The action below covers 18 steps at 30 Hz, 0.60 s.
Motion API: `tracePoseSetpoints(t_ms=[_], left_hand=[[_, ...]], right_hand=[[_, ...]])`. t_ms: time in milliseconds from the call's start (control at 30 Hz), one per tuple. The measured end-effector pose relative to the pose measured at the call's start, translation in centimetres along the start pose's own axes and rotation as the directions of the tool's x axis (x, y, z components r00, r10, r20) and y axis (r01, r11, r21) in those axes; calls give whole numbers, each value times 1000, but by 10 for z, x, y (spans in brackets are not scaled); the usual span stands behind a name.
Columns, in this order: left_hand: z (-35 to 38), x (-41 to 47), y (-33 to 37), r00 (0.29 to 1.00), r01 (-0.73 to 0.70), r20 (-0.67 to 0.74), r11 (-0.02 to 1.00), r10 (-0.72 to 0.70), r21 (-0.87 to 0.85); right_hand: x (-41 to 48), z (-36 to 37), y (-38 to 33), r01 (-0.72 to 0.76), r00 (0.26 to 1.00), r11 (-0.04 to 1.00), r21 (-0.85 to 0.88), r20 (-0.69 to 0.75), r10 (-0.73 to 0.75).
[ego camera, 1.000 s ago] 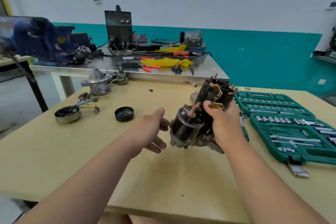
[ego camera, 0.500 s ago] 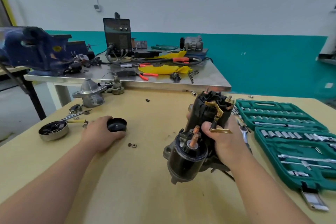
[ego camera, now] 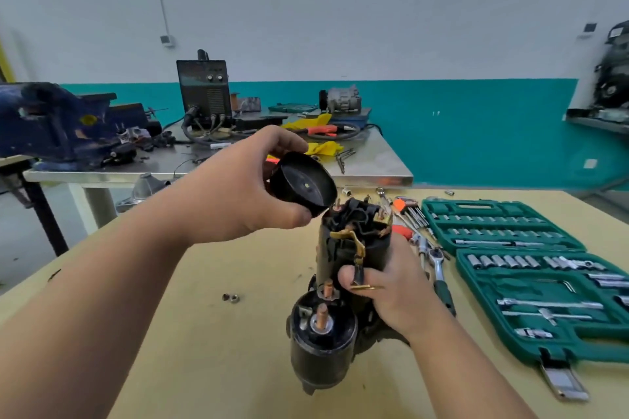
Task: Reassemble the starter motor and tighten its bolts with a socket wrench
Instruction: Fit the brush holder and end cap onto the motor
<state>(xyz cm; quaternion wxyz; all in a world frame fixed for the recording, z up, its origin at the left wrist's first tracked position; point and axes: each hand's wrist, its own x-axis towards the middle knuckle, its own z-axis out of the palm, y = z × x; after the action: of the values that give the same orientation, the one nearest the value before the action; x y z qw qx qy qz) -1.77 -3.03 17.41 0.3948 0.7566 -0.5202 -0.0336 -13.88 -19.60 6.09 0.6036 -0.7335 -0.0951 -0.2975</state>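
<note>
My right hand (ego camera: 391,286) grips the black starter motor (ego camera: 340,286) upright above the wooden table (ego camera: 218,350), thumb across its body beside a brass strap. The solenoid (ego camera: 321,347) with copper studs faces me at the bottom; the brush end with wires points up. My left hand (ego camera: 238,190) holds the round black end cap (ego camera: 303,184) tilted, its hollow side toward me, just above and left of the motor's top end, its lower rim close to it. A ratchet wrench (ego camera: 437,265) lies on the table right of the motor.
An open green socket set case (ego camera: 531,269) lies at the right. Two small nuts (ego camera: 231,298) sit on the table left of the motor. A metal bench (ego camera: 374,167) behind carries a blue vise (ego camera: 58,126), a welder box (ego camera: 204,88), cables and yellow cloth.
My left hand picked the black cap up from the table at the left and carried it up to the motor's top end. My right hand turned the motor more upright.
</note>
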Motion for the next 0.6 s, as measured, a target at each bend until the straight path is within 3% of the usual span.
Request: tracePoseSetpoints(t_ms=[100,233,400,467,600], left_hand=[[-7,-3,-5,998,6,62,998,-1,-70],[6,-5,-16,998,-13,49,951,29,-309],[28,-1,-24,998,70,40,750,-58,-657],[29,-2,-22,997,65,4,761,-81,-645],[30,-6,-8,969,59,-204,929,-142,-364]], right_hand=[[-2,-3,1,-62,998,998,16,17,61],[4,-10,4,-190,981,979,81,51,186],[7,-13,6,-238,971,967,92,2,239],[7,-10,5,-244,968,965,99,-33,248],[8,-8,0,-266,960,958,106,-63,273]])
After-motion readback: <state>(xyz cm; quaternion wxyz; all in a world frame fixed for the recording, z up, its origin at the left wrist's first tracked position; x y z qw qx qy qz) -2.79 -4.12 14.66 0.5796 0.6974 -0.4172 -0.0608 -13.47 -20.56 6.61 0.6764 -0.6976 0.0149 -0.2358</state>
